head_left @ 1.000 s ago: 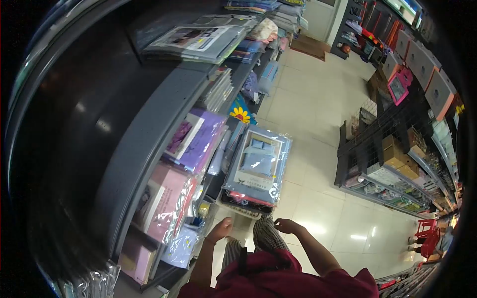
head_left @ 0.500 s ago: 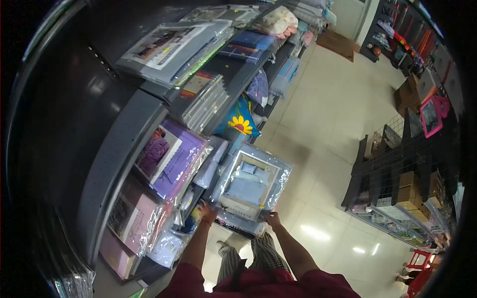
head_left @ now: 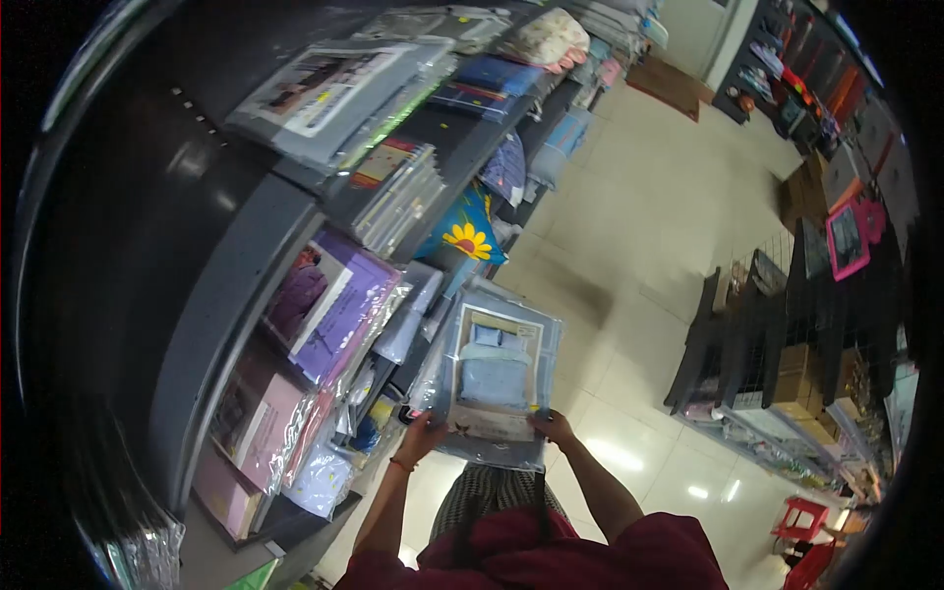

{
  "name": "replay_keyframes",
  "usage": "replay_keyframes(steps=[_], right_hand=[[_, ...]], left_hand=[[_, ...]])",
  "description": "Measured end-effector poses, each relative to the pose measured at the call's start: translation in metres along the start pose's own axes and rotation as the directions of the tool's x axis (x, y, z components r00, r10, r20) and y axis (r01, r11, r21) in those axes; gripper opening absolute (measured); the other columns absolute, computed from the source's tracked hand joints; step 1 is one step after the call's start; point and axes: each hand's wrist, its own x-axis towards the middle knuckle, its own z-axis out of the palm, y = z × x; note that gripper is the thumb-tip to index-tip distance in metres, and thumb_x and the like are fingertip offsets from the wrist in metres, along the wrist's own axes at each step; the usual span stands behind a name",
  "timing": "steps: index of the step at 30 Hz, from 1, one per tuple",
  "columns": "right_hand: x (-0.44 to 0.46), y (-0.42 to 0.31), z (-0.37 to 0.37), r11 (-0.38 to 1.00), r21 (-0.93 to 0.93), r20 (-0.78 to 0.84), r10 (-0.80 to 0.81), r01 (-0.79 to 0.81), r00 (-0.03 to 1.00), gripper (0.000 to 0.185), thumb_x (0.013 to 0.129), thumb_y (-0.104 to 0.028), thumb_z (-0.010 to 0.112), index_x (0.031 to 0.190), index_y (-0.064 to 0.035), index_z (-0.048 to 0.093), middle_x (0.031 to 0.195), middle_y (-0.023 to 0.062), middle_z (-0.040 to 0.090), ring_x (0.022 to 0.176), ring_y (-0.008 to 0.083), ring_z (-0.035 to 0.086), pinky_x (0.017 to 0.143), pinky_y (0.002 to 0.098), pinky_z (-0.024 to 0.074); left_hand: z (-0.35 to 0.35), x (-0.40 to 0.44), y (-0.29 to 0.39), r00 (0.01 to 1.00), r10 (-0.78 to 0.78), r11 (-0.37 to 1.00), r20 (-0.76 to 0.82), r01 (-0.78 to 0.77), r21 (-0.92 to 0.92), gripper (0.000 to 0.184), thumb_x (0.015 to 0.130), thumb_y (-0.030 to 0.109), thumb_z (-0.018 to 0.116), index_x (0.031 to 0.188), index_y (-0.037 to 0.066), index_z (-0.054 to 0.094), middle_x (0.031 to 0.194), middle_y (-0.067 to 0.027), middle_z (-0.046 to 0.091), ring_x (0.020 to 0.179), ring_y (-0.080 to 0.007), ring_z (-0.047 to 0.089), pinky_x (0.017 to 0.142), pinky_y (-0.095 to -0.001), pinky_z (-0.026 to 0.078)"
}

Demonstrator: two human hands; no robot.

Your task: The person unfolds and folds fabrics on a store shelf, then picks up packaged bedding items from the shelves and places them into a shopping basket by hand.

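Observation:
A light-blue bedding set in a clear plastic package [head_left: 495, 374] is held up in front of my body, its picture of a made bed facing me. My left hand [head_left: 420, 438] grips its lower left corner, with the thumb on the front. On the lower right edge, my right hand [head_left: 553, 426] is closed in the same way. The fingers behind the package are hidden. Just left of it, the shelf carries a purple bedding package [head_left: 356, 302] and a pink bedding package [head_left: 265, 433].
Dark shelving [head_left: 236, 295] runs along my left, with a yellow-flower cushion [head_left: 470, 236] and grey packages [head_left: 339, 93]. Tiled floor [head_left: 639, 265] stretches ahead. A wire-backed rack [head_left: 757, 344] stands at right, with a red stool [head_left: 801, 518] near it.
The package has turned more upright and moved slightly toward my body, away from the shelf. Both hands still grip its lower edge, and my right hand has shifted right.

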Motion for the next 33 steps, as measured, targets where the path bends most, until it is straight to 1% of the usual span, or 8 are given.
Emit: replay_keyframes(steps=[2, 4, 13, 19, 22, 26, 29, 33], right_hand=[[-0.004, 0.019, -0.009, 0.928, 0.140, -0.091, -0.334, 0.344, 0.938, 0.042, 0.072, -0.028, 0.069, 0.102, -0.0017, 0.056, 0.077, 0.0024, 0.060, 0.063, 0.0091, 0.055, 0.054, 0.0220, 0.0438], [-0.069, -0.028, -0.021, 0.879, 0.309, -0.096, -0.350, 0.362, 0.932, 0.037, 0.077, -0.020, 0.064, 0.106, 0.0004, 0.054, 0.078, 0.0012, 0.059, 0.066, 0.0081, 0.053, 0.060, 0.0222, 0.0426], [-0.229, -0.139, -0.021, 0.652, -0.154, -0.207, -0.756, 0.743, 0.621, 0.012, 0.077, -0.010, 0.060, 0.085, -0.0006, 0.059, 0.069, -0.0035, 0.053, 0.062, 0.0052, 0.046, 0.055, 0.0214, 0.0363], [-0.293, -0.216, -0.024, 0.605, -0.154, -0.246, -0.789, 0.781, 0.563, 0.020, 0.079, -0.010, 0.061, 0.096, -0.0008, 0.058, 0.075, -0.0029, 0.055, 0.068, 0.0049, 0.047, 0.062, 0.0213, 0.0391], [-0.286, -0.288, 0.000, 0.372, -0.032, -0.146, -0.920, 0.928, 0.363, 0.026, 0.078, -0.010, 0.062, 0.101, 0.0010, 0.056, 0.086, 0.0009, 0.057, 0.078, 0.0066, 0.050, 0.070, 0.0223, 0.0407], [-0.242, -0.392, 0.038, 0.364, 0.099, 0.160, -0.924, 0.926, 0.346, 0.042, 0.080, -0.010, 0.058, 0.118, 0.0017, 0.045, 0.102, 0.0081, 0.055, 0.092, 0.0127, 0.050, 0.081, 0.0252, 0.0390], [-0.203, -0.421, 0.051, 0.498, 0.093, 0.402, -0.811, 0.862, 0.425, 0.049, 0.082, -0.016, 0.056, 0.125, -0.0010, 0.039, 0.105, 0.0076, 0.054, 0.095, 0.0131, 0.049, 0.079, 0.0273, 0.0401], [-0.171, -0.387, 0.061, 0.595, 0.389, 0.404, -0.796, 0.703, 0.450, 0.049, 0.084, -0.015, 0.052, 0.128, -0.0029, 0.034, 0.105, 0.0114, 0.055, 0.098, 0.0206, 0.052, 0.078, 0.0333, 0.0440]], left_hand=[[0.007, -0.015, -0.013, 0.993, -0.114, 0.987, 0.010, 0.115, -0.116, 0.029, 0.078, 0.019, 0.062, 0.100, 0.001, 0.054, 0.079, -0.0070, 0.060, 0.073, -0.0126, 0.054, 0.066, -0.0298, 0.046], [0.006, -0.039, 0.030, 0.999, 0.021, 0.999, -0.044, -0.023, -0.045, 0.032, 0.081, 0.021, 0.060, 0.104, 0.001, 0.052, 0.080, -0.0085, 0.059, 0.073, -0.0129, 0.054, 0.065, -0.0311, 0.045], [-0.039, -0.133, 0.132, 0.985, 0.138, 0.970, -0.102, -0.155, -0.185, 0.029, 0.084, 0.022, 0.057, 0.107, 0.004, 0.053, 0.085, -0.0098, 0.060, 0.075, -0.0172, 0.057, 0.067, -0.0298, 0.044], [-0.079, -0.163, 0.191, 0.939, 0.191, 0.967, -0.286, -0.230, -0.112, 0.023, 0.083, 0.021, 0.058, 0.098, 0.003, 0.056, 0.069, -0.0097, 0.056, 0.060, -0.0157, 0.055, 0.056, -0.0280, 0.043], [-0.098, -0.167, 0.202, 0.859, 0.190, 0.957, -0.475, -0.269, -0.103, 0.023, 0.083, 0.020, 0.059, 0.097, 0.001, 0.056, 0.073, -0.0080, 0.057, 0.064, -0.0129, 0.054, 0.059, -0.0271, 0.044], [-0.124, -0.141, 0.210, 0.634, 0.073, 0.905, -0.770, -0.366, -0.215, 0.028, 0.083, 0.018, 0.059, 0.103, -0.001, 0.054, 0.088, -0.0049, 0.059, 0.077, -0.0105, 0.052, 0.070, -0.0250, 0.044], [-0.150, -0.107, 0.202, 0.580, -0.096, 0.792, -0.809, -0.448, -0.415, 0.035, 0.083, 0.015, 0.058, 0.113, 0.000, 0.048, 0.098, -0.0073, 0.057, 0.086, -0.0117, 0.052, 0.076, -0.0243, 0.042], [-0.156, -0.104, 0.201, 0.548, -0.105, 0.697, -0.830, -0.554, -0.454, 0.050, 0.083, 0.011, 0.055, 0.127, 0.001, 0.033, 0.112, -0.0097, 0.050, 0.097, -0.0149, 0.050, 0.082, -0.0250, 0.041]])
